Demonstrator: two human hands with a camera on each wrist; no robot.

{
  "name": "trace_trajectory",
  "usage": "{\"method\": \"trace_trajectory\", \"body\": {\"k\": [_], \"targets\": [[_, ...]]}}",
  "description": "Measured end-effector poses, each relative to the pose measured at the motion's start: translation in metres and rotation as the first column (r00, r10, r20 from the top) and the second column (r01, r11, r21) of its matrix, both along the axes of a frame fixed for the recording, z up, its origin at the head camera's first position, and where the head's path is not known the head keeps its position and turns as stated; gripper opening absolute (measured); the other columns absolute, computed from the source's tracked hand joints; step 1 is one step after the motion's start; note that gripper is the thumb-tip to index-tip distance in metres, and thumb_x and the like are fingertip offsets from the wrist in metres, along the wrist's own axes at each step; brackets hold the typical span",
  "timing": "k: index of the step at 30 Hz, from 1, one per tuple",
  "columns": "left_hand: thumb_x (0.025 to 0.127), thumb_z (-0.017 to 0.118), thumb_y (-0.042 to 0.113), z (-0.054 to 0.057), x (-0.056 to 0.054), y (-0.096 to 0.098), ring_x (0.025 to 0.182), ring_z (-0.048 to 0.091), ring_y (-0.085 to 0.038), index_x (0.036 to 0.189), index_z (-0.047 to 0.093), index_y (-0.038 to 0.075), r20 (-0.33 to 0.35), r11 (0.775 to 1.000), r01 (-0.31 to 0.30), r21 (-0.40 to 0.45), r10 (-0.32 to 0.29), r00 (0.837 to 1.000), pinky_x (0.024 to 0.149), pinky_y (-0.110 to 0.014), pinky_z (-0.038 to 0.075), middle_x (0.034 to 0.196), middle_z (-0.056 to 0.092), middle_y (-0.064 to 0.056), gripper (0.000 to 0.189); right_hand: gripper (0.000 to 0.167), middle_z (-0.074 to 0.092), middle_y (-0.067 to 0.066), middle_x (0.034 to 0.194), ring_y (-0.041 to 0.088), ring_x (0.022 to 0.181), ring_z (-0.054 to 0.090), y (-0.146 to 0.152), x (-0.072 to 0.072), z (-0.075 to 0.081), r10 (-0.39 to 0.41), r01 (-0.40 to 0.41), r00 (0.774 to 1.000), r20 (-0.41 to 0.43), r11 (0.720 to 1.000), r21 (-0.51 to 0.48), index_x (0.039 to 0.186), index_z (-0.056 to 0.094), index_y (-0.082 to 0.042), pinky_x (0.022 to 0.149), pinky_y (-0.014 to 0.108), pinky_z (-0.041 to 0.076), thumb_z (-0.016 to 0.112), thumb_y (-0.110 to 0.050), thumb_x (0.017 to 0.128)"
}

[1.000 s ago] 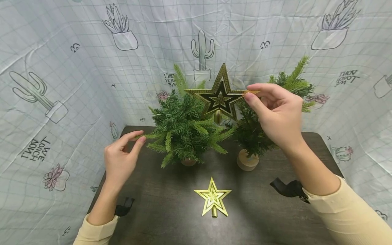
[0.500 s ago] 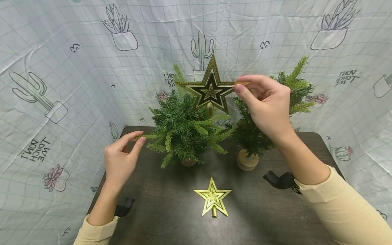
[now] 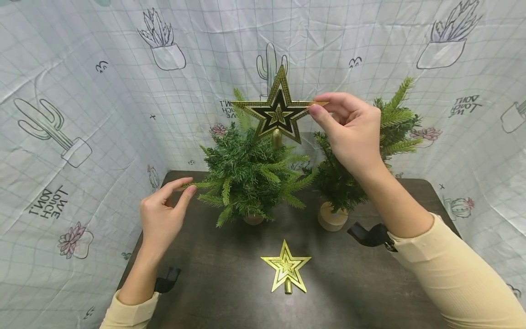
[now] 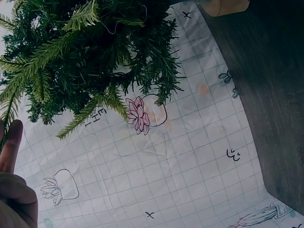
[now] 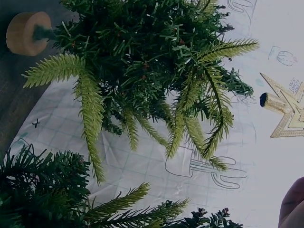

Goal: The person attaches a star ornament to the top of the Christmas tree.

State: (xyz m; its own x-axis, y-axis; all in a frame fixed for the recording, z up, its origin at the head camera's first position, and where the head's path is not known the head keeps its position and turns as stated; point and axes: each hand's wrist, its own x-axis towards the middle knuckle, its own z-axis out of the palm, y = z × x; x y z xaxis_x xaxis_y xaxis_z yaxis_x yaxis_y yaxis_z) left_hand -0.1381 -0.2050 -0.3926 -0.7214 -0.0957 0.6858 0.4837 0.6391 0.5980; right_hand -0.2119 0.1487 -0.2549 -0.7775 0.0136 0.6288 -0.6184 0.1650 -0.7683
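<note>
Between thumb and fingers, my right hand [image 3: 355, 130] pinches one point of a gold star tree topper [image 3: 278, 112], holding it upright over the left small artificial Christmas tree [image 3: 250, 169]. In the right wrist view the topper [image 5: 292, 107] shows its hollow socket beside the tree's top, apart from it. My left hand [image 3: 164, 217] pinches the tip of a light green branch on that tree's left side; the left wrist view shows the fingers [image 4: 14, 137] at this sprig. A second gold star topper [image 3: 286, 266] lies flat on the table, its socket towards me.
Another small tree [image 3: 337, 178] on a round wooden base [image 3: 332, 217] leans at the right, partly behind my right hand. The dark wooden table [image 3: 222, 274] ends at a cactus-printed curtain [image 3: 205, 45] at the back and sides.
My right hand has carried the star topper left and upward, from between the two trees to over the left tree's top. The left hand stays at its branch.
</note>
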Motion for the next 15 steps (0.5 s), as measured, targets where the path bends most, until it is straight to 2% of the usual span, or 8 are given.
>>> {"method": "trace_trajectory", "body": {"k": [6, 11, 15], "targets": [[0.090, 0.084, 0.013, 0.000, 0.001, 0.001, 0.047, 0.011, -0.001, 0.113, 0.082, 0.014, -0.002, 1.000, 0.001, 0.006, -0.001, 1.000, 0.044, -0.024, 0.017, 0.050, 0.027, 0.008, 0.023, 0.014, 0.079, 0.004, 0.093, 0.011, 0.054, 0.058, -0.004, -0.005, 0.002, 0.032, -0.032, 1.000, 0.000, 0.999, -0.032, 0.107, 0.078, 0.001, 0.056, 0.021, 0.042, 0.078, -0.004, 0.094], [0.090, 0.084, 0.013, 0.000, 0.001, 0.001, 0.047, 0.012, -0.001, 0.113, 0.082, 0.013, -0.007, 1.000, -0.003, 0.005, 0.003, 1.000, 0.045, -0.024, 0.017, 0.051, 0.028, 0.009, 0.023, 0.015, 0.079, 0.004, 0.094, 0.011, 0.056, 0.058, -0.008, -0.008, 0.005, 0.016, -0.016, 1.000, 0.013, 1.000, -0.023, 0.108, 0.078, 0.000, 0.061, 0.022, 0.046, 0.077, -0.008, 0.096], [0.091, 0.083, 0.014, 0.000, 0.000, 0.001, 0.047, 0.012, 0.000, 0.113, 0.081, 0.012, 0.000, 1.000, 0.000, 0.001, 0.000, 1.000, 0.045, -0.024, 0.016, 0.051, 0.027, 0.009, 0.022, 0.016, 0.079, 0.005, 0.097, 0.014, 0.069, 0.068, -0.011, -0.010, 0.007, 0.013, -0.012, 1.000, 0.022, 1.000, -0.027, 0.109, 0.078, 0.001, 0.074, 0.023, 0.053, 0.076, -0.010, 0.097]]}}
